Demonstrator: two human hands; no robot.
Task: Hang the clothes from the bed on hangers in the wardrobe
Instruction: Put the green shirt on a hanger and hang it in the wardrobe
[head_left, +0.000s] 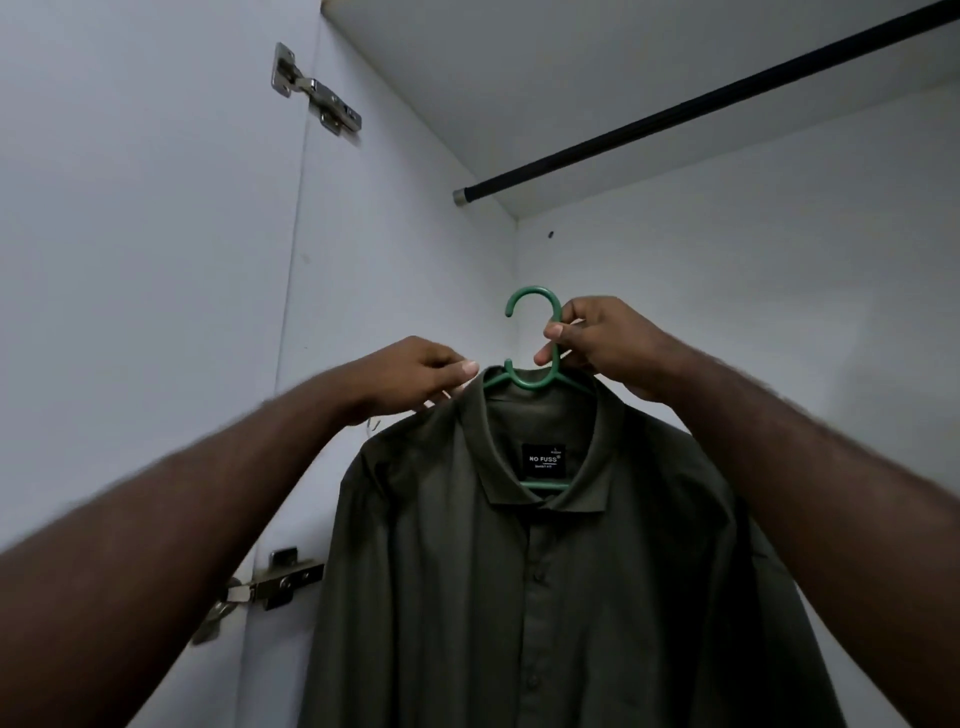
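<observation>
A dark olive button-up shirt (545, 597) hangs on a green plastic hanger (532, 332) held up inside the white wardrobe. My right hand (608, 348) grips the hanger's neck just below its hook. My left hand (415, 374) pinches the shirt's collar and shoulder at the left. The hook is free in the air, well below the black hanging rod (701, 106), which runs from the wardrobe's left wall up to the top right. A black label shows inside the collar.
The open wardrobe door is at the left with two metal hinges, one high up (314, 91) and one low down (270, 584). The wardrobe's white ceiling (571, 62) lies just above the rod. No other hangers show on the rod.
</observation>
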